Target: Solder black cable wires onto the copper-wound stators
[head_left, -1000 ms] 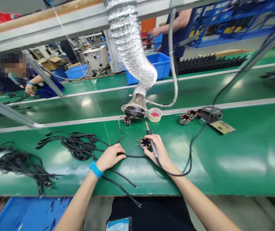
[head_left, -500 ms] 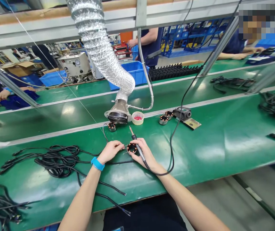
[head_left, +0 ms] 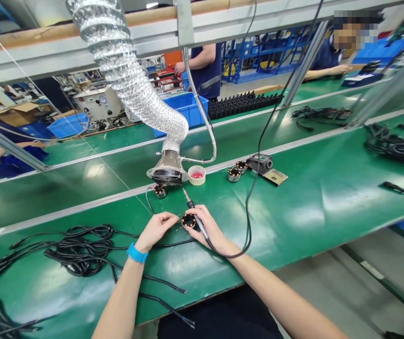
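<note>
My right hand (head_left: 205,226) is closed around a motor stator (head_left: 183,224), a ring with copper windings, and also holds a soldering iron (head_left: 199,225) whose tip points up and away from me. Thin wire leads stick out on the stator's left side. There my left hand (head_left: 157,229), with a blue band on its wrist, pinches at a lead; the fingertips hide most of it. Another stator (head_left: 159,191) stands beyond my hands, below the fan of a fume extractor (head_left: 166,170). Two more stators (head_left: 233,175) sit to the right.
Coiled black cables (head_left: 82,249) lie to the left on the green bench (head_left: 315,188). A round tub (head_left: 197,175) with red contents and a soldering iron holder (head_left: 262,163) stand along the back. The iron's cord hangs at my right. Co-workers are across the bench.
The view has shifted a little, so the bench things appear slightly further left. Both hands keep their hold beside each other, with the stator and iron in nearly the same pose.
</note>
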Available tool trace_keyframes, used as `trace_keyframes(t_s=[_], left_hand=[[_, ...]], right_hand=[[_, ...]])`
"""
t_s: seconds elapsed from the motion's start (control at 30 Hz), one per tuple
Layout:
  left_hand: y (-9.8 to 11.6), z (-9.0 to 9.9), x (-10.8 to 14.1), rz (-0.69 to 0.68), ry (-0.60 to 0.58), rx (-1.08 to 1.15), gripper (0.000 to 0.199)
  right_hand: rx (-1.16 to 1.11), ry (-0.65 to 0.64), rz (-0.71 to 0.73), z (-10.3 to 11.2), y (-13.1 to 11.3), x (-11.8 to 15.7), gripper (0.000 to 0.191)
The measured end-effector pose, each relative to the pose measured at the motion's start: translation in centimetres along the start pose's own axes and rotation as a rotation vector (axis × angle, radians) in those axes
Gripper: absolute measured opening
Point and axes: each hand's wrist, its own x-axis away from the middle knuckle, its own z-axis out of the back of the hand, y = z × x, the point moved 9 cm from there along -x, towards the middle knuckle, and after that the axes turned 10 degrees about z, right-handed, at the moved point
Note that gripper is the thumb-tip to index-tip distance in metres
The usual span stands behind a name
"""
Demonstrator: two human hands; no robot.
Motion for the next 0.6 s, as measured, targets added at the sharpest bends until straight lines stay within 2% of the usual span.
trace_keyframes(t_s=[0.1, 0.2, 0.3, 0.37, 0.5, 0.6], left_hand=[[0.0, -0.4, 0.2, -0.01, -0.074, -0.006, 0.036], [-0.5, -1.5, -0.1, 0.051, -0.108, 0.165, 0.04], [-0.9, -2.3, -0.3, 0.117, -0.092, 0.362, 0.046], [-1.1, -2.2, -0.2, 0.15, -0.064, 0.409, 0.047], [-0.9, -1.0, 0.3, 0.128, -0.039, 0.242, 0.042], [0.0, -0.5, 0.4, -0.014, -0.077, 0.048, 0.031]], right_hand=[[0.001, 0.0, 0.005, 0.0, 0.0, 0.0, 0.046], [0.016, -0.007, 0.013, -0.2, 0.1, -0.1, 0.045], [0.036, -0.003, 0.02, -0.2, 0.1, -0.3, 0.043], [0.036, -0.001, 0.02, -0.1, 0.1, -0.3, 0.042], [0.032, 0.001, 0.012, 0.1, -0.2, -0.2, 0.041], [0.038, 0.009, -0.014, 0.3, -0.2, -0.2, 0.042]])
